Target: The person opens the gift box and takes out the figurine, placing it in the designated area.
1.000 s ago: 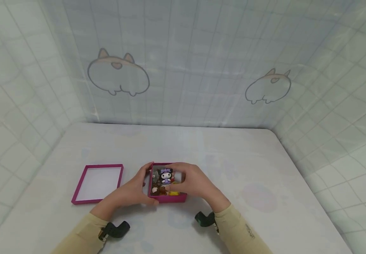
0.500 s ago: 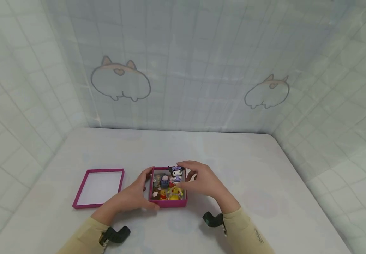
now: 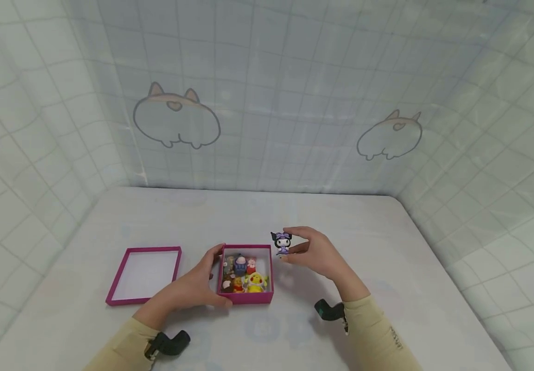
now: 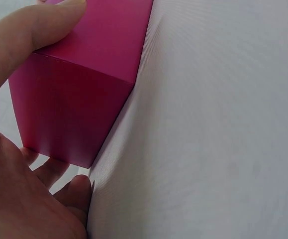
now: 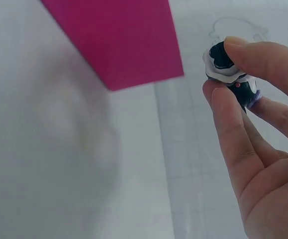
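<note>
Between thumb and fingertips, my right hand (image 3: 315, 252) pinches a small purple and black character figurine (image 3: 282, 243), held up just right of the box. In the right wrist view the figurine (image 5: 228, 64) shows its white frilled base and dark underside. My left hand (image 3: 192, 283) grips the left side of an open magenta box (image 3: 253, 298), thumb on the front wall and fingers behind. Inside the box stand several small figurines, among them a yellow one (image 3: 255, 282), a dark blue one (image 3: 240, 264) and a red one (image 3: 251, 266). The box's upper right part shows bare white floor.
A magenta-rimmed lid (image 3: 143, 301) with a white inside lies left of the box, close to my left forearm. The table (image 3: 341, 216) has a pale cloth, and tiled-pattern curtains (image 3: 267, 103) enclose it at the back and sides.
My right hand has lifted the purple and black figurine out of the box and carried it right, past the rim. The left hand keeps its hold on the box.
</note>
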Tool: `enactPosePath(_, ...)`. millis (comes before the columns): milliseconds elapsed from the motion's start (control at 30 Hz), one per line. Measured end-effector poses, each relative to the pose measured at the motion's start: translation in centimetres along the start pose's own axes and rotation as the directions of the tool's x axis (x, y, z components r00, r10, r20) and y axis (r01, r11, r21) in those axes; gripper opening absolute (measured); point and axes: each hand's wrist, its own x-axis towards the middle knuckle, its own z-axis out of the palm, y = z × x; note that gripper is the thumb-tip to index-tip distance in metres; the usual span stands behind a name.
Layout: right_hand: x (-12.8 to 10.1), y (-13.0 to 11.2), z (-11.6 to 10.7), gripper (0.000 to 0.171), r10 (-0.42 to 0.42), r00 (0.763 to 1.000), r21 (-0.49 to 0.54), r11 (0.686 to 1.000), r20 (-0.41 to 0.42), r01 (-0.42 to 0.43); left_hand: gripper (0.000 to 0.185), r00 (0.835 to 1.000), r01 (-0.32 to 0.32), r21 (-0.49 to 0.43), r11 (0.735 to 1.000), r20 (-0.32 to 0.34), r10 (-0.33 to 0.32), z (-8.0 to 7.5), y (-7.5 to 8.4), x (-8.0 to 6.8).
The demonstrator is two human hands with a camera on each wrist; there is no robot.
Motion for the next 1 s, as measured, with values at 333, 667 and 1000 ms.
enactPosePath(333,1.2,2.7,-1.3,0.069,0.103,0.993,-0.008,0.995,-0.063,-0.104,0.137,1.0,0.005,-0.014,1.0,-0.007,-0.005,0.0,0.1,-0.1)
enactPosePath(667,2.2,4.5,-3.0,0.072,0.153,0.986,-0.08,0.984,-0.07,-0.159,0.136,1.0,0.003,-0.013,1.0,-0.003,-0.003,0.1,0.5,0.1)
enactPosePath(1000,3.4,6.0,-3.8,0.07,0.21,0.976,-0.146,0.965,-0.064,-0.217,0.138,1.0,0.02,0.0,1.0,-0.003,-0.02,0.0,0.3,0.1)
